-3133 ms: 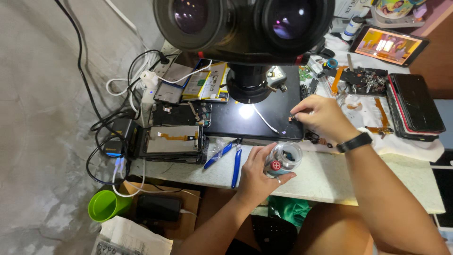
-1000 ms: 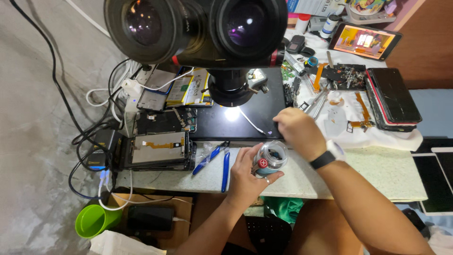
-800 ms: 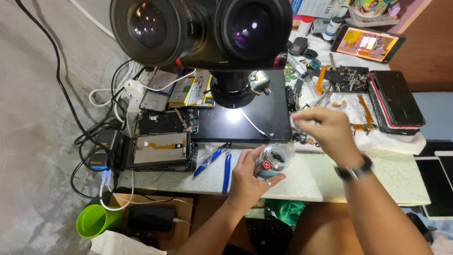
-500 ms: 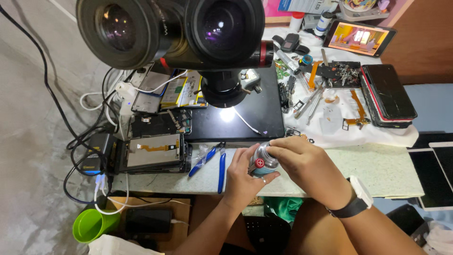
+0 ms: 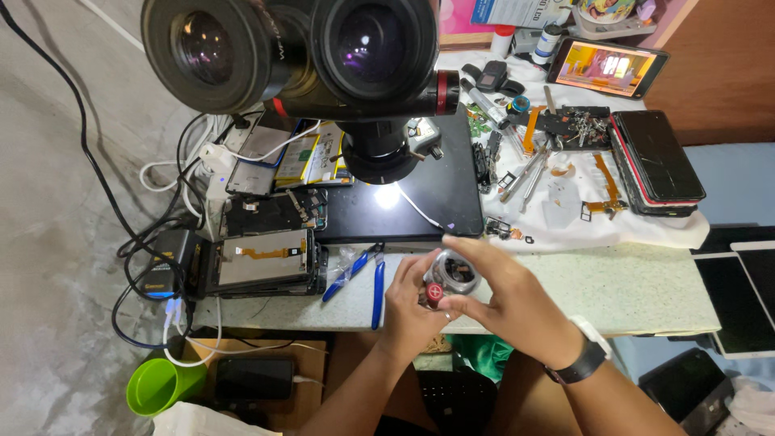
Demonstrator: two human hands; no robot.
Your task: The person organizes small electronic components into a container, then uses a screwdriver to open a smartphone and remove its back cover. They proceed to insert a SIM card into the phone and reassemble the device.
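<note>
**Both hands on a small round jar at the front edge**

The small clear jar (image 5: 452, 274), with a red cap on its near side, sits cupped between both hands just above the front edge of the surface (image 5: 613, 287). It looks light, rigid and a bit slick, best gripped around its wall. The left hand (image 5: 408, 303) cradles it from below, fingers wrapped on it; the right hand (image 5: 508, 299) arches over, fingers closed on its rim. Blue-handled pliers (image 5: 363, 270) lie just left.

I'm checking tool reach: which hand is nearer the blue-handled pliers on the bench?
Left. The left hand sits just right of the blue-handled pliers, beside the small round tin both hands hold. The right hand is farther right, beyond the tin.
</note>
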